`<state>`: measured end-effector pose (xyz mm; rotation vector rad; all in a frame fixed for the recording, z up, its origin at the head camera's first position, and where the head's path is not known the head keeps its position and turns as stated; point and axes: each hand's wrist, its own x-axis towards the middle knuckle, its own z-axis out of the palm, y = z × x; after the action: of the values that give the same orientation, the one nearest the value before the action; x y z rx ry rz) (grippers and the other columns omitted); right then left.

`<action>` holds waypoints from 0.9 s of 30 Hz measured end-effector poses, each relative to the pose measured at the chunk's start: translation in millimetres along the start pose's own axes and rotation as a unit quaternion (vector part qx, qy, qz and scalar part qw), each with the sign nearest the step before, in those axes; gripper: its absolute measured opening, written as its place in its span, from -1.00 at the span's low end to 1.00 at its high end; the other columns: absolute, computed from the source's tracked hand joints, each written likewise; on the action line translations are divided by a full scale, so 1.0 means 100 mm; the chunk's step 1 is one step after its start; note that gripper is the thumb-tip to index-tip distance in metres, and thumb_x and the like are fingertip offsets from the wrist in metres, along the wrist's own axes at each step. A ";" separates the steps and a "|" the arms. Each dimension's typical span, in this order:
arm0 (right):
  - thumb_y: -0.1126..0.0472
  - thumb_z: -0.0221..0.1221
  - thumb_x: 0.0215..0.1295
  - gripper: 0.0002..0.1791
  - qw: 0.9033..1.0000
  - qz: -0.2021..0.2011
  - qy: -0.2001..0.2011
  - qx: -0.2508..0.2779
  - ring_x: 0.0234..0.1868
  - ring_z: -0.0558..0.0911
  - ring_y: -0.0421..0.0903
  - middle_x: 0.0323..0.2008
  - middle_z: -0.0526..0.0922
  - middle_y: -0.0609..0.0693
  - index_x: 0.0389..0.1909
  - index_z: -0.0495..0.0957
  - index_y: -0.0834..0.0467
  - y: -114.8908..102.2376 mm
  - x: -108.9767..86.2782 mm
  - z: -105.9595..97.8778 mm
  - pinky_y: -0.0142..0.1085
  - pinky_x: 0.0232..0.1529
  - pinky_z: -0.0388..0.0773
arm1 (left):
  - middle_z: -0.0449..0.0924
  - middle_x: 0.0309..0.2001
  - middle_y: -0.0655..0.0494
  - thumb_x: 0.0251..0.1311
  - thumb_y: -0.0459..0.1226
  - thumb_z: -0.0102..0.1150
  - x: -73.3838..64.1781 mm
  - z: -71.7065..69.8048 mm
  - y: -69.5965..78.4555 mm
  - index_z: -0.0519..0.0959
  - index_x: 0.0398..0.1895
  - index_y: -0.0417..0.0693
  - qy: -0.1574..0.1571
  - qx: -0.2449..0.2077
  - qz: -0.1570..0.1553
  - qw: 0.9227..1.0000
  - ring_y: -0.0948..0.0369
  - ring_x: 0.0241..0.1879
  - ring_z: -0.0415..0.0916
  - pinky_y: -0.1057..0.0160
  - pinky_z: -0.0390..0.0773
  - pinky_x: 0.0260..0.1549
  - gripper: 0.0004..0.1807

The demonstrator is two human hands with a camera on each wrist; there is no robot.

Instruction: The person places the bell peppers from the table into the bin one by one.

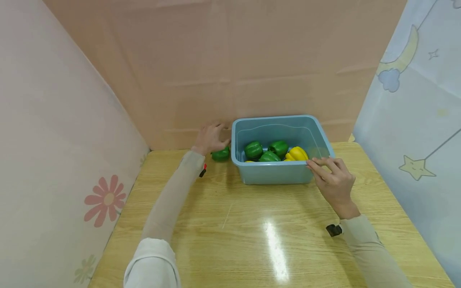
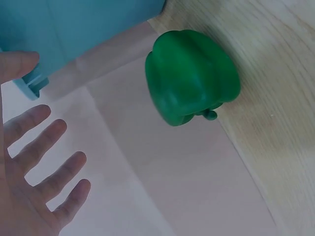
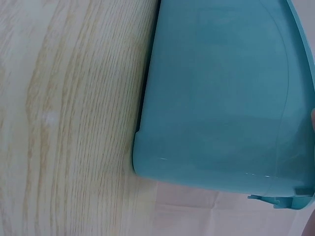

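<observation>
A blue plastic bin (image 1: 277,174) stands on the table against the back wall, holding several bell peppers. Inside are green bell peppers (image 1: 253,150) and a yellow bell pepper (image 1: 297,153). Just left of the bin, a green bell pepper (image 2: 192,76) sits on the table, partly covered by my left hand (image 1: 212,139) in the head view. That hand is spread above it, fingers apart, with the thumb overlapping the bin's rim in the left wrist view. My right hand (image 1: 335,182) pinches the rim at the bin's front right corner.
The wooden table (image 1: 216,240) runs to a peach-coloured back wall (image 1: 230,60). Side walls with a flower print at left and a moon-and-star print at right close it in. Small black devices are worn near both wrists.
</observation>
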<state>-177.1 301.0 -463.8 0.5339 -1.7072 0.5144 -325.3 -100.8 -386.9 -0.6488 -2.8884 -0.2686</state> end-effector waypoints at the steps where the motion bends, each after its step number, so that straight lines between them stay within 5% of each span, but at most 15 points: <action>1: 0.29 0.57 0.13 -0.82 1.000 0.000 0.000 0.000 -0.35 0.68 0.26 -0.32 0.84 0.10 -0.22 0.89 0.09 0.00 0.00 0.00 -0.10 -0.83 0.20 | 0.54 0.44 0.02 0.37 0.11 0.24 0.00 0.02 0.00 0.61 0.38 0.07 -0.001 0.000 -0.002 1.000 -0.08 0.39 0.52 -0.21 0.52 0.33 -0.40; 7: 0.21 0.52 0.25 -0.91 1.000 0.001 0.001 -0.001 -0.35 0.68 0.25 -0.32 0.84 0.10 -0.24 0.90 0.09 0.00 -0.01 -0.01 -0.11 -0.83 0.21 | 0.55 0.44 0.03 0.37 0.11 0.23 0.00 0.13 -0.01 0.59 0.40 0.10 -0.011 0.000 -0.010 1.000 -0.13 0.35 0.54 -0.27 0.49 0.31 -0.40; 16: 0.31 0.59 0.08 -0.79 1.000 0.003 0.002 0.000 -0.36 0.69 0.27 -0.31 0.84 0.11 -0.22 0.89 0.09 -0.01 0.00 -0.01 -0.06 -0.81 0.26 | 0.56 0.42 0.05 0.35 0.12 0.26 -0.02 0.24 -0.03 0.57 0.42 0.14 -0.025 0.012 -0.017 0.999 -0.13 0.33 0.54 -0.27 0.47 0.34 -0.39; 27: 0.30 0.58 0.09 -0.81 1.000 -0.002 0.001 -0.003 -0.36 0.69 0.26 -0.32 0.84 0.10 -0.23 0.90 0.10 0.00 0.01 -0.04 -0.04 -0.81 0.28 | 0.49 0.48 0.04 0.34 0.11 0.22 -0.06 0.45 -0.04 0.56 0.42 0.12 -0.054 0.009 -0.025 0.998 -0.10 0.39 0.50 -0.30 0.49 0.31 -0.37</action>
<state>-174.3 303.0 -461.9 0.5324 -1.7043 0.5069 -327.8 -97.6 -432.1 -0.6056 -3.0101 -0.2206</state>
